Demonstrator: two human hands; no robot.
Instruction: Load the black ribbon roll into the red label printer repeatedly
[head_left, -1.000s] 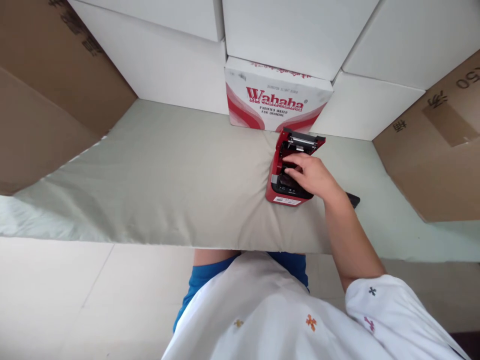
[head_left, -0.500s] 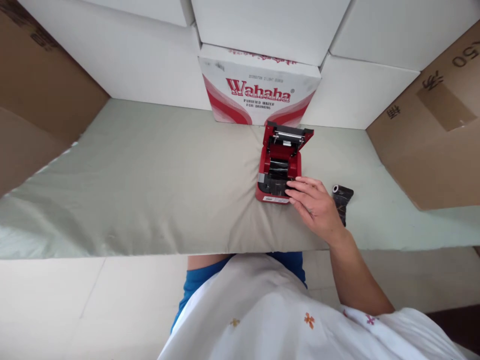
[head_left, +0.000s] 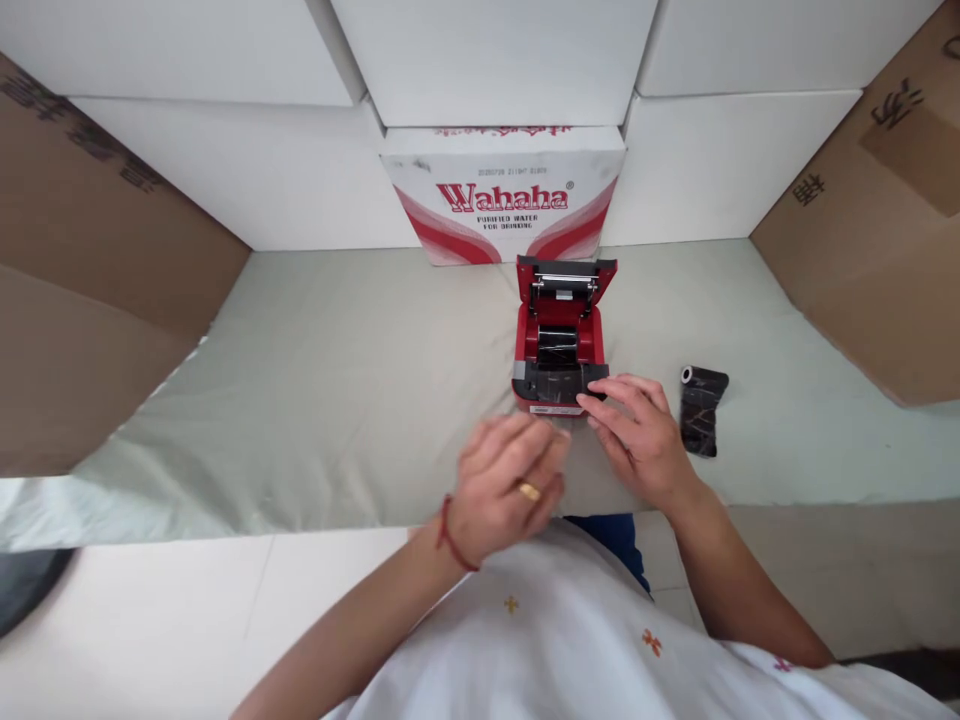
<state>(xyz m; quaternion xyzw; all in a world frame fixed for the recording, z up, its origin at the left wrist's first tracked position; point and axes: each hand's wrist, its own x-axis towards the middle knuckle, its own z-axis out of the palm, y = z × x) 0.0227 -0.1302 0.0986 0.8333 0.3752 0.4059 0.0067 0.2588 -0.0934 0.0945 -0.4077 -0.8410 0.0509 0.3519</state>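
A small red printer (head_left: 559,335) stands on the cloth-covered table (head_left: 337,380) with its lid tipped open toward the back. Inside it I see a dark compartment. My right hand (head_left: 637,435) rests at the printer's front right corner, fingers stretched out and touching its black front edge. My left hand (head_left: 506,485), with a ring and a red wrist cord, hovers just in front of the printer, fingers loosely curled and blurred by motion. A dark roll (head_left: 703,408) lies on the cloth to the right of my right hand.
A white Wahaha carton (head_left: 504,200) stands right behind the printer among stacked white boxes (head_left: 487,50). Brown cardboard boxes (head_left: 90,300) flank the table on the left, and another brown box (head_left: 877,220) on the right. Pale floor tiles (head_left: 150,620) lie below the table edge.
My right hand drew back from inside the printer to its front edge. My left hand came into view in front of the printer. The camera view shifted so the printer sits more centred.
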